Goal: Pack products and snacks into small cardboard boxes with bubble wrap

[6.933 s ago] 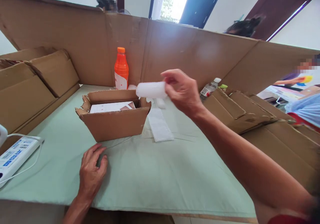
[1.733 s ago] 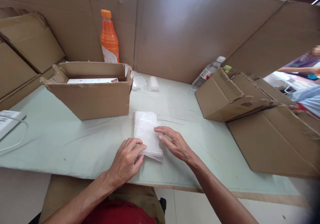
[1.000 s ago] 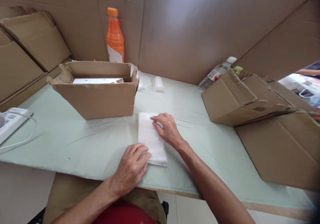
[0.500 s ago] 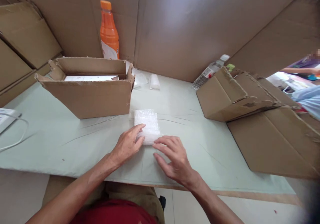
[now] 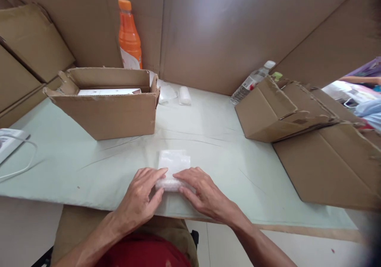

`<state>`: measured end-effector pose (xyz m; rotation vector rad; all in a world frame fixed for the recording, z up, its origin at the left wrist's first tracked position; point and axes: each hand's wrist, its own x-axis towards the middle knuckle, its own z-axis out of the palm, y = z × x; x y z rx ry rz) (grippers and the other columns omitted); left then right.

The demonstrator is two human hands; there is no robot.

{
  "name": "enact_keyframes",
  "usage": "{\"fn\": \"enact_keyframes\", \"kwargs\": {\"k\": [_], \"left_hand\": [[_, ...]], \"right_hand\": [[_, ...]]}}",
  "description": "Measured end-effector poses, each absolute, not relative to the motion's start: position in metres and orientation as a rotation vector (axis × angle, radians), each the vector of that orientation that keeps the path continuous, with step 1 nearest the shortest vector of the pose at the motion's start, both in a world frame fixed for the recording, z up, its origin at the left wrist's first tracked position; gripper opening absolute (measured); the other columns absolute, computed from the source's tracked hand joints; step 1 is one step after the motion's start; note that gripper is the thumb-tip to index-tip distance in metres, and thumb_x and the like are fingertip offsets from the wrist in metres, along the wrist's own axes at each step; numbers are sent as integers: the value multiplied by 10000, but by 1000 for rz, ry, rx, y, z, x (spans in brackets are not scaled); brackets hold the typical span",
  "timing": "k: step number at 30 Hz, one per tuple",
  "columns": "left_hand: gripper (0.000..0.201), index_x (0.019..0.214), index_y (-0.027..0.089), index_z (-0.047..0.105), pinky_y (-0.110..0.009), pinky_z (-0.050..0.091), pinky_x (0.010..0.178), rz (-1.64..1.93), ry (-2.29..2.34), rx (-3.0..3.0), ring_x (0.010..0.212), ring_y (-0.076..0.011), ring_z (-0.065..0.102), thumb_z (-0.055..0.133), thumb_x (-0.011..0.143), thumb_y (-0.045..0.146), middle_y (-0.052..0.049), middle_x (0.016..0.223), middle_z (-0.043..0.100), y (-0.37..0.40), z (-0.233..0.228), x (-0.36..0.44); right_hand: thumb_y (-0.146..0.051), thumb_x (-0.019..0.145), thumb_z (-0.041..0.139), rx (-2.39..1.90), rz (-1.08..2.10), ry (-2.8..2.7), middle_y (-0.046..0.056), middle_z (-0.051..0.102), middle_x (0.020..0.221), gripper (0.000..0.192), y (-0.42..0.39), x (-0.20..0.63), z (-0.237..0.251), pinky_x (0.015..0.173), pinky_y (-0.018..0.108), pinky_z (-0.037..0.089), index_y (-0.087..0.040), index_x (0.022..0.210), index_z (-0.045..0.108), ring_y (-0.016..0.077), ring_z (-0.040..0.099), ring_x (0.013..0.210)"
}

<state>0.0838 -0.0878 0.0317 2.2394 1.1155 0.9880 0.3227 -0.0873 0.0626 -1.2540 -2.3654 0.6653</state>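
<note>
A small sheet of clear bubble wrap (image 5: pixel 174 159) lies on the pale green table cover, its near end rolled or folded into a thick band. My left hand (image 5: pixel 143 189) grips the left end of that band, thumb at the near side and fingers over the top. At the right end, my right hand (image 5: pixel 202 187) pinches the band the same way. The far part of the sheet lies flat beyond my fingertips. Whether anything is inside the band I cannot tell.
An open cardboard box (image 5: pixel 119 116) with white boxes inside stands back left, an orange bottle (image 5: pixel 130 36) behind it. A clear roll (image 5: pixel 185 95) lies beyond. Cardboard boxes (image 5: pixel 324 159) and a tilted water bottle (image 5: pixel 253 83) are right. A white power strip (image 5: pixel 12 142) lies left.
Both hands have drawn the bubble wrap closer to the table's front edge. Its near end is now bunched into a band, and my right hand has closed on it.
</note>
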Motion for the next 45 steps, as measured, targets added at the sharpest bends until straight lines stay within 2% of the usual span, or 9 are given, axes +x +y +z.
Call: {"fn": "enact_keyframes", "kwargs": {"k": [4,9,15,21,26,32,39,42,45], "left_hand": [[410,1332,231,522,-349,542,826,943,1172,2159,930,-203,682,537,927,173,-51,1039,733,-88,35,83],[295,1218,180,603,-377,535,836,955,1359,2284,919,-230,681,521,935,182,-77,1016,734,-55,20,101],[259,1174,163,629,-419,531,858,961,1438,2261,970,-264,654,535,940,223,-100,1048,714,-51,13,103],[408,1355,213,533,-444,495,1018,1041,1396,1677,1182,-253,614,526,978,369,-117,1287,658,-95,6,82],[662,1428,184,454,-431,464,1087,1093,1076,1169,1300,-284,569,695,863,429,-162,1427,586,-121,6,95],[414,1116,135,648,-346,550,849,1037,1048,965,955,-252,691,700,807,406,-100,1053,749,-117,36,106],[242,918,166,673,-227,415,638,675,1010,1460,701,-122,525,573,710,92,24,802,651,-106,59,82],[223,918,162,674,-229,404,635,643,1025,1471,696,-123,506,597,713,120,25,774,616,-105,62,77],[550,1250,205,610,-234,456,728,677,1015,1317,851,-150,568,662,704,168,-9,1062,657,-103,60,70]], "right_hand": [[-319,994,541,-1407,883,-2204,56,725,1232,314,-97,321,63,845,372,576,-296,1291,642,235,691,1068],[-347,958,572,-1563,365,-2198,159,655,1316,357,-72,321,42,972,525,507,-205,1277,650,331,617,1188],[-394,961,565,-1487,393,-2282,167,615,1387,248,-66,325,28,994,515,491,-190,1053,671,326,577,1266],[-352,915,617,-1487,721,-1841,51,731,919,139,-94,315,29,714,331,533,-227,968,644,211,663,796],[-460,890,673,-1408,983,-1185,42,703,902,271,-106,295,37,620,260,511,-208,980,629,167,639,731],[-395,909,673,-1274,1039,-1396,60,727,1032,207,-124,274,38,849,313,540,-222,1023,662,202,679,960],[-483,736,844,-1175,1064,-1863,115,549,1480,878,-109,297,76,1042,396,476,-287,1489,436,283,587,1272],[-318,790,788,-1249,1043,-2035,53,731,1165,468,-103,284,89,865,303,527,-251,1232,646,219,688,1016],[-313,869,671,-1370,947,-1892,17,727,909,199,-100,274,91,667,243,497,-216,1042,671,149,643,738]]}}
